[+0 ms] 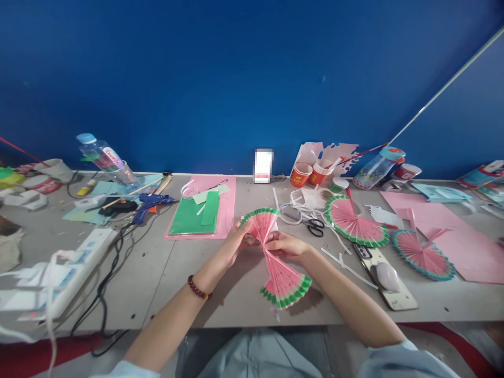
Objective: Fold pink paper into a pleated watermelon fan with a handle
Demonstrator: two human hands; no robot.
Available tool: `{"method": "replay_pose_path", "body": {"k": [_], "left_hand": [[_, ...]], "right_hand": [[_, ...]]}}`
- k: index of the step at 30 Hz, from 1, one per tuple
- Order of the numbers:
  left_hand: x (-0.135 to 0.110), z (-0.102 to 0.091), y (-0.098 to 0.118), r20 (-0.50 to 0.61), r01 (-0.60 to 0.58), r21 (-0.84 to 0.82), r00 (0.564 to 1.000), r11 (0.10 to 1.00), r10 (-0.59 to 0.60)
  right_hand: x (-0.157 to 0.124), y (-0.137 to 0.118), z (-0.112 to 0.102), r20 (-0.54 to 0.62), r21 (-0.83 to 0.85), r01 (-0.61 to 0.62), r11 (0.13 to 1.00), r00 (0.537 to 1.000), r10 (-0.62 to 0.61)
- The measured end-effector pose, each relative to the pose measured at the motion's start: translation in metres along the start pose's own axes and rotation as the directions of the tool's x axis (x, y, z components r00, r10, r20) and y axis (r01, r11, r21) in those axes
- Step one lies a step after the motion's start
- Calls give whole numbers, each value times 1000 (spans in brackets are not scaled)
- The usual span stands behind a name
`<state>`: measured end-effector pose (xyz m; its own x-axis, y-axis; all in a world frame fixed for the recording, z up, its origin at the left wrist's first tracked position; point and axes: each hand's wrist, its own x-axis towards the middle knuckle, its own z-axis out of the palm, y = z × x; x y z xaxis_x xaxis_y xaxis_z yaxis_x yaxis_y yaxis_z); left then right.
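With the glue gun (151, 201) at ten o'clock and green paper (195, 216) beyond, my left hand (236, 242) and right hand (284, 244) pinched the waist of the pleated fan (275, 257) at table (165, 273) centre, scissors (315, 227) at one o'clock, finished fans (354, 220) at two.

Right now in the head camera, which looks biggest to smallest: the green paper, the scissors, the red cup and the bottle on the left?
1. green paper
2. bottle
3. scissors and red cup: these look about alike, so no ranking.
All lie at a similar distance, though the wide lens stretches the edges.
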<state>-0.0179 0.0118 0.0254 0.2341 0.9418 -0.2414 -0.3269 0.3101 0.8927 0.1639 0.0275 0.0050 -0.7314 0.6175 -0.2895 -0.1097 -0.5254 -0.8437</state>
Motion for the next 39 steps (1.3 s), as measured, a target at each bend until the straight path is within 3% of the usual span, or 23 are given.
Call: {"method": "replay_pose_path", "body": {"k": [2,5,8,11,15,22,39], "left_hand": [[0,-2,-1,-13,54,45,998,998,-54],[-1,-2,-3,94,65,161,992,985,-81],[-4,1,-6,209,-58,292,978,955,-5],[-6,4,-6,226,-172,354,970,919,94],[-8,7,1,201,-200,314,969,928,141],[-8,10,1,212,-118,244,975,962,66],[-2,8,-10,3,-75,220,997,973,76]], "right_hand": [[0,-1,-4,-34,10,19,1000,999,-19],[-1,-3,-11,-86,10,66,998,994,-65],[-1,-4,-16,-134,3,102,995,986,-101],[-2,-6,-16,-147,5,112,994,983,-110],[-3,-7,-14,-148,31,104,994,984,-99],[-3,-4,-12,-135,44,120,992,984,-113],[0,4,-8,-172,59,145,988,976,-133]]}}
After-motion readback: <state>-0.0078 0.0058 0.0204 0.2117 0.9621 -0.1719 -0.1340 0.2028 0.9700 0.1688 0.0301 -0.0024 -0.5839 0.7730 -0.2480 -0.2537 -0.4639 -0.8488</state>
